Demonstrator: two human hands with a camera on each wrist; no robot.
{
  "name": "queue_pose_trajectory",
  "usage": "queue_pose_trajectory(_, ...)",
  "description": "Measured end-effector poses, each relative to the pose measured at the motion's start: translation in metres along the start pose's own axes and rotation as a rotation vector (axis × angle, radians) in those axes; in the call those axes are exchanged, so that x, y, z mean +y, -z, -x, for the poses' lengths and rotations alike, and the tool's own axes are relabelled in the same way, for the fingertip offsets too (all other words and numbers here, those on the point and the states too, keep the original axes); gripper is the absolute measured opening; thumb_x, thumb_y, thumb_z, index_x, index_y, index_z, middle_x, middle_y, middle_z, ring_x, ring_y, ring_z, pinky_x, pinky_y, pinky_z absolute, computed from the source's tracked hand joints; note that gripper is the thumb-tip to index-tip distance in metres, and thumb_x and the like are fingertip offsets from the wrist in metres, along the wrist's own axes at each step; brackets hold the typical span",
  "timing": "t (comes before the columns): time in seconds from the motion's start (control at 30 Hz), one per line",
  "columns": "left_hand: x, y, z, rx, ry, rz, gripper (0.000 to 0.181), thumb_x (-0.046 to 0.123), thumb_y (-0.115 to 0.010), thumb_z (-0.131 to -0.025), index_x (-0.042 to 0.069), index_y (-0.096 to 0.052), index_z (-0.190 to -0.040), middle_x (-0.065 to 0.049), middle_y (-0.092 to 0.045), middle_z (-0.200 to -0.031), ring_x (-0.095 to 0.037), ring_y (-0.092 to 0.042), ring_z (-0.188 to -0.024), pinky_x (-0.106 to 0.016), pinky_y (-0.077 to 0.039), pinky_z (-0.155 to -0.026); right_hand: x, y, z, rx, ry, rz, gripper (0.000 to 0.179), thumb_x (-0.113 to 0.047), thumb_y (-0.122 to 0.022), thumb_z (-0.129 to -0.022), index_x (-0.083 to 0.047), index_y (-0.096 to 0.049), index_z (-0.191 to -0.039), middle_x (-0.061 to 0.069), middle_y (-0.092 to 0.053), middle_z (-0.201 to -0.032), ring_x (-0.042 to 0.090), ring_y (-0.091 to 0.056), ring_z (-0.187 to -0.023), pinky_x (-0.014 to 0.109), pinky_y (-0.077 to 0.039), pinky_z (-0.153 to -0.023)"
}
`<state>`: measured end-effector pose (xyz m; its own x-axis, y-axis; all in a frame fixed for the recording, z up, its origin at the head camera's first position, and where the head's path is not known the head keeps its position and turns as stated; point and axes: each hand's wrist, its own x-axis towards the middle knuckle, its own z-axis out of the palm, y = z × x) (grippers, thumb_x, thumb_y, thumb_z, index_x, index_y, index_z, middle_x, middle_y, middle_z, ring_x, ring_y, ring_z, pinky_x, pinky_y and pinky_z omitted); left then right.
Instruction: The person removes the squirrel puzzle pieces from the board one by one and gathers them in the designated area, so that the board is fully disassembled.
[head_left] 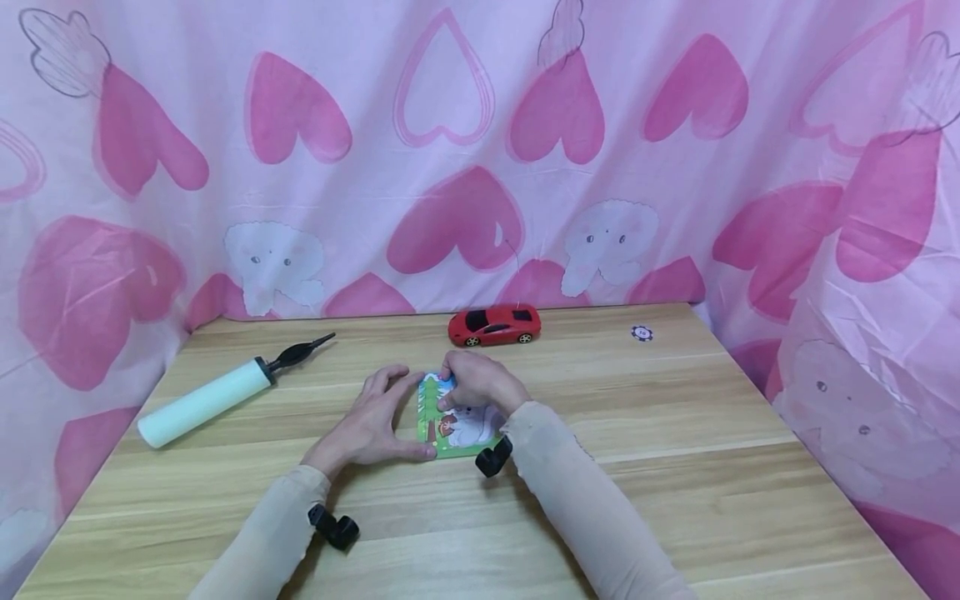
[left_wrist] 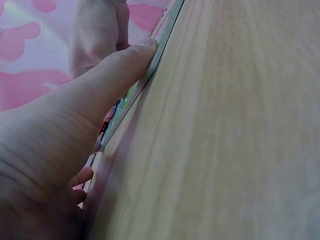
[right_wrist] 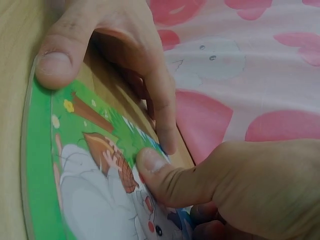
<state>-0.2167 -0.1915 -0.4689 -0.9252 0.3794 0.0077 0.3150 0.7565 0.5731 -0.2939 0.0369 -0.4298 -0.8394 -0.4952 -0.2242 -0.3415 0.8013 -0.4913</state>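
A flat square jigsaw board (head_left: 463, 433) with a green border and a white cartoon animal lies on the table. My left hand (head_left: 371, 421) holds its left side, thumb at the near corner and index finger at the far one. In the right wrist view, the left thumb (right_wrist: 57, 62) rests on the green border. My right hand (head_left: 480, 383) is over the far part, its thumb (right_wrist: 155, 167) on the picture and its other fingers curled at the far edge, partly hidden. From the left wrist, the board (left_wrist: 137, 90) appears edge-on, close against the wood.
Behind the board stands a red toy car (head_left: 495, 326). A pale green hand pump (head_left: 213, 402) with a black nozzle lies at the left. One small round chip (head_left: 642, 333) is at the back right of the wooden table (head_left: 675, 483). A pink heart-patterned curtain (head_left: 360, 200) hangs behind.
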Motion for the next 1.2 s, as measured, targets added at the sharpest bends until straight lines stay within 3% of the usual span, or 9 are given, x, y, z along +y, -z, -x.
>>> queue_pose_trajectory(0.2, 0.0002, 0.0009, 0.0003, 0.007, -0.014, -0.002, 0.129, 0.072, -0.095, -0.074, 0.016, -0.037, -0.175, -0.020, -0.026, -0.178, -0.045, -0.024, -0.164, -0.076, -0.030, -0.130, 0.0027, -0.0006, 0.0008, 0.037, 0.018, -0.017, 0.046, -0.030, -0.097, -0.090, -0.012, -0.068, -0.120, 0.001, -0.068, -0.114, 0.020, -0.062, -0.105, 0.042, -0.058, -0.105)
queue_pose_trajectory(0.53, -0.0005, 0.0006, -0.0001, 0.006, -0.019, -0.006, 0.129, 0.074, -0.094, -0.074, 0.017, -0.037, -0.175, -0.020, -0.025, -0.178, -0.045, -0.023, -0.165, -0.075, -0.030, -0.130, 0.0011, 0.0009, 0.0000, 0.031, 0.015, 0.005, 0.042, -0.032, -0.097, -0.090, -0.015, -0.068, -0.116, 0.000, -0.068, -0.110, 0.019, -0.063, -0.101, 0.040, -0.059, -0.099)
queue_pose_trajectory(0.93, 0.0009, 0.0009, -0.0011, 0.001, -0.011, -0.002, 0.129, 0.073, -0.095, -0.074, 0.017, -0.036, -0.175, -0.019, -0.024, -0.178, -0.044, -0.023, -0.165, -0.074, -0.030, -0.131, -0.0013, 0.0044, -0.0003, -0.019, -0.027, 0.030, 0.046, -0.034, -0.093, -0.093, -0.014, -0.069, -0.127, 0.000, -0.068, -0.116, 0.019, -0.063, -0.105, 0.043, -0.058, -0.107)
queue_pose_trajectory(1.2, -0.0008, 0.0003, 0.0001, 0.003, -0.008, 0.000, 0.129, 0.073, -0.094, -0.075, 0.017, -0.036, -0.175, -0.019, -0.024, -0.178, -0.044, -0.023, -0.164, -0.074, -0.029, -0.131, -0.0016, -0.0006, 0.0005, 0.022, -0.011, -0.012, 0.043, -0.028, -0.095, -0.091, -0.014, -0.068, -0.121, 0.000, -0.068, -0.114, 0.020, -0.063, -0.104, 0.042, -0.059, -0.105)
